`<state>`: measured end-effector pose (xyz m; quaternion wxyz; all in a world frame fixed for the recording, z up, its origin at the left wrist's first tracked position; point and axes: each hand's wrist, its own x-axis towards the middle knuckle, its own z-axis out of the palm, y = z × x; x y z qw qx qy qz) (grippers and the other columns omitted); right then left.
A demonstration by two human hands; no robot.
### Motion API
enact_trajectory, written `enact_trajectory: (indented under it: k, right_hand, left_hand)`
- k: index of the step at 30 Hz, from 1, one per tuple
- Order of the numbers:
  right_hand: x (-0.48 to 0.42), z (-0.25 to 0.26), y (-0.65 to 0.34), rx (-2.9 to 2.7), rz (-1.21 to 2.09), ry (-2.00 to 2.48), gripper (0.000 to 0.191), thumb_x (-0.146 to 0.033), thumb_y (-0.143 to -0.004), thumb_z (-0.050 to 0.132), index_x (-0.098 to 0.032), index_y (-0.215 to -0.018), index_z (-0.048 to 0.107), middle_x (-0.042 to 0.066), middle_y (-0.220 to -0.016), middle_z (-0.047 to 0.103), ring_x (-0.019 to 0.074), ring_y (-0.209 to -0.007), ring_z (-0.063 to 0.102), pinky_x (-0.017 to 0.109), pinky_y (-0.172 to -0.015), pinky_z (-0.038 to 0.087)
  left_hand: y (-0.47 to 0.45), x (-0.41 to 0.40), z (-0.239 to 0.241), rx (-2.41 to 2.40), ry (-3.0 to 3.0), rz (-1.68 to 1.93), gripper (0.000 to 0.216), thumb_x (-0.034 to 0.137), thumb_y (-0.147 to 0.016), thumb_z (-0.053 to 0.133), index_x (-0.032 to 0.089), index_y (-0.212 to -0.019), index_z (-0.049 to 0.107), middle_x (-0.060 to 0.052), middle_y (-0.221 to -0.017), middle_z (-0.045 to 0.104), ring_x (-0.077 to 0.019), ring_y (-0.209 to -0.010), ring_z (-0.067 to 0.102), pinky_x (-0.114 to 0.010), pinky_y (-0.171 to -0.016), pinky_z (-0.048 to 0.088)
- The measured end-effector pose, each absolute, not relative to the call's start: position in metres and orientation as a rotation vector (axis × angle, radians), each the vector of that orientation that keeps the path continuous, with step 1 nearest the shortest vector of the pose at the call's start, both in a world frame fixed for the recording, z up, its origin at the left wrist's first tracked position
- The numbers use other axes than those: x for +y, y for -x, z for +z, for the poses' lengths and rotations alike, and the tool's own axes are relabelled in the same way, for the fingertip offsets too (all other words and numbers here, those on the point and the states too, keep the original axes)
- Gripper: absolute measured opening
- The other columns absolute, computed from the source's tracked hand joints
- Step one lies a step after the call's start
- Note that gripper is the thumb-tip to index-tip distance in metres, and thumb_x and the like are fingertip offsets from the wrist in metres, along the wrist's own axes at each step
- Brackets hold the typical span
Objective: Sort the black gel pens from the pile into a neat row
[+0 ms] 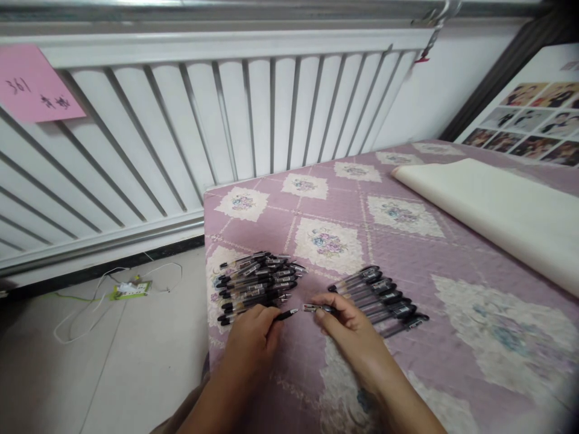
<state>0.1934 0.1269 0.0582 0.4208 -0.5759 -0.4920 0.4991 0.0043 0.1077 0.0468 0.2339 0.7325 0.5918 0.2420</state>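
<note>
My left hand (252, 336) is closed on a black pen (287, 314), its bare writing tip pointing right. Facing that tip across a small gap is a black pen cap (312, 307), pinched between the thumb and fingers of my right hand (350, 328). Just beyond my left hand lies a loose pile of pens (257, 280), several with their tips toward the right. To the right, past my right hand, capped pens (384, 295) lie side by side in a slanted row.
A purple floral cover (325, 205) spreads under everything. White folded material (493, 205) lies at the right, near a photo sheet (534, 114). Behind stands a white radiator (253, 114) with a pink note (36, 84). A power strip (131, 290) with cables is on the floor.
</note>
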Motion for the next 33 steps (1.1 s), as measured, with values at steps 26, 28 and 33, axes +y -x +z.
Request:
enact_trajectory:
  k: [26, 28, 33]
  right_hand:
    - [0.12, 0.044, -0.181, -1.446, 1.423, 1.369, 0.021, -0.031, -0.081, 0.058, -0.022, -0.1, 0.062, 0.0, -0.084, 0.063, 0.0143, -0.072, 0.055, 0.024, -0.062, 0.042]
    - [0.121, 0.042, -0.18, -1.44, 1.426, 1.368, 0.019, -0.031, -0.081, 0.058, -0.022, -0.097, 0.062, -0.001, -0.083, 0.062, 0.0141, -0.072, 0.055, 0.024, -0.063, 0.041]
    - [0.124, 0.038, -0.188, -1.299, 1.44, 1.396, 0.02, -0.035, -0.081, 0.058, -0.024, -0.097, 0.058, -0.005, -0.068, 0.055, 0.013, -0.064, 0.05, 0.023, -0.058, 0.037]
  left_hand:
    - [-0.01, 0.104, 0.039, 1.489, -2.183, 0.65, 0.027, 0.013, -0.086, 0.049, 0.022, -0.106, 0.064, -0.005, -0.092, 0.066, -0.0217, -0.086, 0.06, -0.034, -0.078, 0.045]
    - [-0.009, 0.104, 0.038, 1.499, -2.171, 0.657, 0.027, 0.013, -0.085, 0.05, 0.021, -0.107, 0.064, -0.005, -0.094, 0.066, -0.0223, -0.087, 0.06, -0.035, -0.079, 0.046]
    - [-0.005, 0.106, 0.042, 1.557, -2.157, 0.628, 0.024, 0.018, -0.086, 0.052, 0.019, -0.108, 0.063, -0.006, -0.097, 0.067, -0.0239, -0.091, 0.061, -0.037, -0.081, 0.047]
